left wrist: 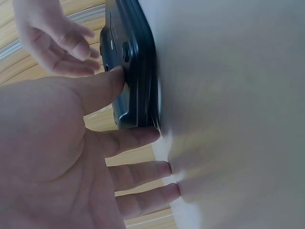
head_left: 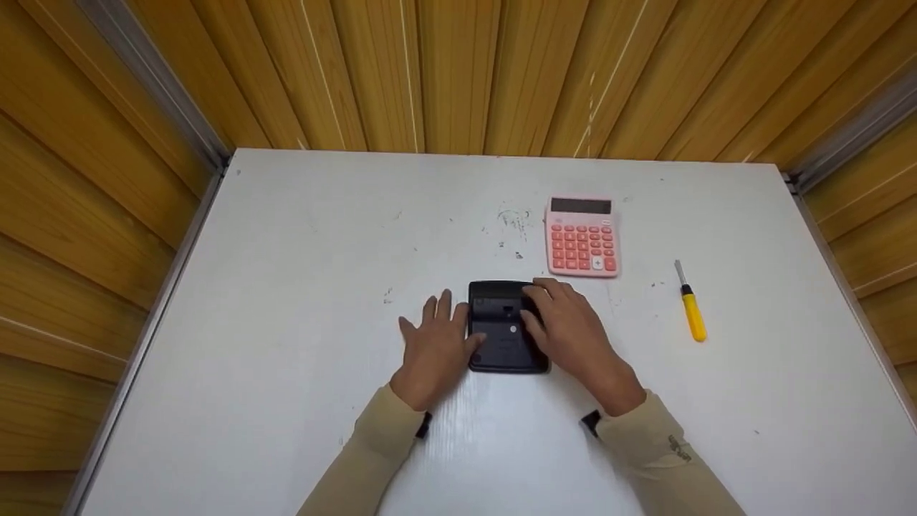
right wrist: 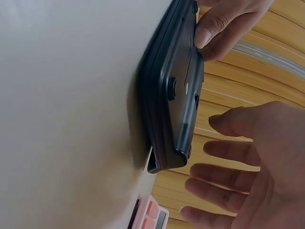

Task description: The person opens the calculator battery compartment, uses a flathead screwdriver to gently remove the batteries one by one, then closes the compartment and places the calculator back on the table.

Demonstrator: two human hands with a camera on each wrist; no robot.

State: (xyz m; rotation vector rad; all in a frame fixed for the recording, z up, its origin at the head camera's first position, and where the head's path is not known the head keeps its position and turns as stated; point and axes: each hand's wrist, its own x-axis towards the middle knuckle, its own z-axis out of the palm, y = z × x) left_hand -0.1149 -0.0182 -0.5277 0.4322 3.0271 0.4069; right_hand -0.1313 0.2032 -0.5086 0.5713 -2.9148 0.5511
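Note:
A black calculator (head_left: 505,352) lies face down on the white table, its back with round rubber feet and a small slot turned up. My left hand (head_left: 435,350) holds its left side, the thumb on the back and the index finger against the edge. In the left wrist view, the other left fingers (left wrist: 145,171) stretch out with their tips on the tabletop. Over the calculator's right side hovers my right hand (head_left: 579,335). The right wrist view shows its fingers (right wrist: 224,176) loosely bent and apart from the black calculator (right wrist: 164,105).
Beyond the right hand lies a pink calculator (head_left: 582,238), keys up. A screwdriver (head_left: 692,312) with a yellow handle rests farther right. Wood-patterned panels (head_left: 458,79) rise behind the white table (head_left: 301,272) and at both sides.

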